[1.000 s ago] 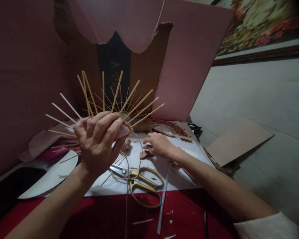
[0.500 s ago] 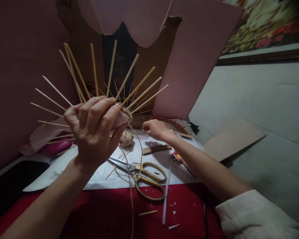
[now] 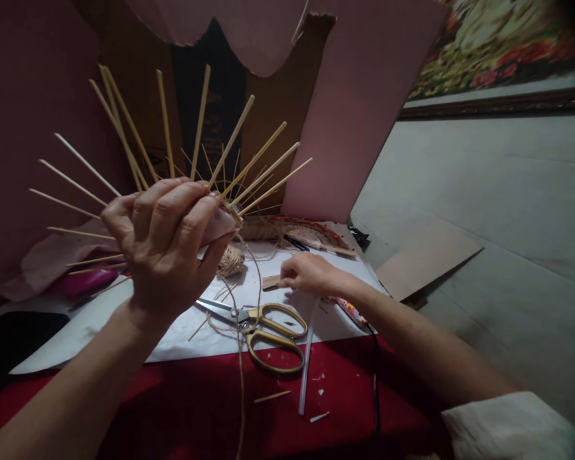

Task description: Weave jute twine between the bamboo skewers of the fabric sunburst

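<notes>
My left hand (image 3: 165,239) is raised and closed around the hub of a fan of thin wooden sticks (image 3: 172,147) that spread up and to the left. Jute twine (image 3: 242,358) hangs from the hub down past the table edge. My right hand (image 3: 309,275) rests low on the white paper (image 3: 182,338), fingers curled beside a small brown cardboard strip (image 3: 271,282); whether it grips the strip I cannot tell. A ball of twine (image 3: 230,260) lies just behind my left hand.
Gold-handled scissors (image 3: 263,326) lie on the white paper near the red cloth (image 3: 196,409). A white stick (image 3: 305,364), wood scraps, a decorated fan (image 3: 311,236), pink sheets (image 3: 359,108) and cardboard pieces (image 3: 426,255) surround the work spot.
My left hand lifted the stick fan higher. My right hand rose toward the twine, then came back down onto the paper beside the cardboard strip.
</notes>
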{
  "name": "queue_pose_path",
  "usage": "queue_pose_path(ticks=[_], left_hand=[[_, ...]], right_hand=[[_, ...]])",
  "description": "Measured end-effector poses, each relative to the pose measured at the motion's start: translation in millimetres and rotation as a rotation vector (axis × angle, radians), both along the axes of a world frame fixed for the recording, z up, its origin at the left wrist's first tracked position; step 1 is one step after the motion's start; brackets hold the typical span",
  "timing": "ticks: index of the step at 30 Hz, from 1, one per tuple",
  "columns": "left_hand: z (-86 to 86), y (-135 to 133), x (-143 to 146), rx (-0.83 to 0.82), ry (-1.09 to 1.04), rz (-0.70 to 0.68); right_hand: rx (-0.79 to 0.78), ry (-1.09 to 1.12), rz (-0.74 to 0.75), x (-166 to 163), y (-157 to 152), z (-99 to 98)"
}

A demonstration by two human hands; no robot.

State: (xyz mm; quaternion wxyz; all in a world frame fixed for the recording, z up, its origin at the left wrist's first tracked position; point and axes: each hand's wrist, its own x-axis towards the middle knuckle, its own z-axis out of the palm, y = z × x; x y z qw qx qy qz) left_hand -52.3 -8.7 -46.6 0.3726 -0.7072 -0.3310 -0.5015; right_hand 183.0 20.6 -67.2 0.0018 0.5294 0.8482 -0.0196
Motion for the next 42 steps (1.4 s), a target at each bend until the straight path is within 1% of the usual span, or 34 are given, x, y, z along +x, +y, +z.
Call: queue_pose_path(ticks=[2,4,8,12,17,21,23,25,27,30,32,36,39,42], left_hand=[[0.2,0.3,0.5,-0.005,-0.013,0.01],[0.2,0.2,1.2,-0.014,-0.027,0.024],[-1.5,1.2,1.3,-0.02,-0.035,0.043],[-3.1,4.3,-0.1,-0.029,-0.024,0.035],[-2.6,3.1,-0.2,-0.043,-0.036,0.025],[-4.1,5.5,1.3,-0.017,-0.029,0.015],[-5.7,10.1,2.3,0.034,-0.033,0.0],[-6.9,15.1,3.3,0.105,-0.04,-0.034],[-7.3,17.9,4.2,0.136,-0.038,-0.063],[-6.7,16.1,5.0,0.11,-0.023,-0.078],[-6.3,12.1,5.6,0.085,-0.016,-0.075],[-7.0,5.1,8.4,0.064,0.008,-0.078],[-8.3,3.4,11.2,0.043,0.03,-0.081],[-9.1,2.9,13.3,0.028,0.036,-0.08]], right_hand=[[0.014,-0.02,0.001,0.1,-1.9,-5.4],[0.049,-0.034,-0.011,-4.5,8.2,-10.0],[0.082,-0.051,-0.037,-23.6,48.6,-16.2],[0.041,-0.084,-0.042,-42.6,80.7,-20.3],[-0.021,-0.116,-0.044,-56.0,93.2,-23.2],[-0.011,-0.083,-0.042,-53.3,93.2,-18.3],[0.032,-0.045,-0.058,-43.6,88.2,-11.3],[0.091,-0.01,-0.085,-27.7,76.8,-2.0],[0.14,0.008,-0.098,-7.8,58.2,7.1],[0.141,-0.013,-0.093,21.0,20.7,13.3],[0.113,-0.049,-0.082,34.6,-5.1,9.4],[0.1,-0.137,-0.078,42.9,-46.0,-11.5],[0.146,-0.183,-0.094,38.1,-65.4,-24.0],[0.201,-0.219,-0.117,32.2,-76.4,-29.5]])
